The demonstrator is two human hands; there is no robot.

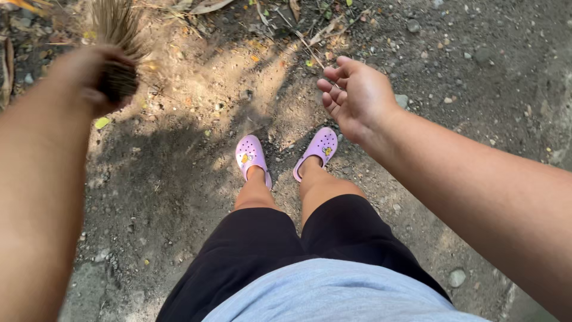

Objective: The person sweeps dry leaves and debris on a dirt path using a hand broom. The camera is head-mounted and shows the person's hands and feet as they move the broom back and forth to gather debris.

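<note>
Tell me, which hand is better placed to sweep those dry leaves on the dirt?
The left hand, probably. Its fingers are already shut round the stick broom, whose bristles point toward the dry leaves at the top. The right hand hangs open and empty above the bare ground.

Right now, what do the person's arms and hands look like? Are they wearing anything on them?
Both arms are bare, with no sleeves reaching into view. The left hand and the right hand wear no gloves, and no rings, watch or bracelets show on the fingers or wrists. The left hand is blurry, so small details there are hard to tell. Leaf shadows and patches of sunlight fall across both arms.
</note>
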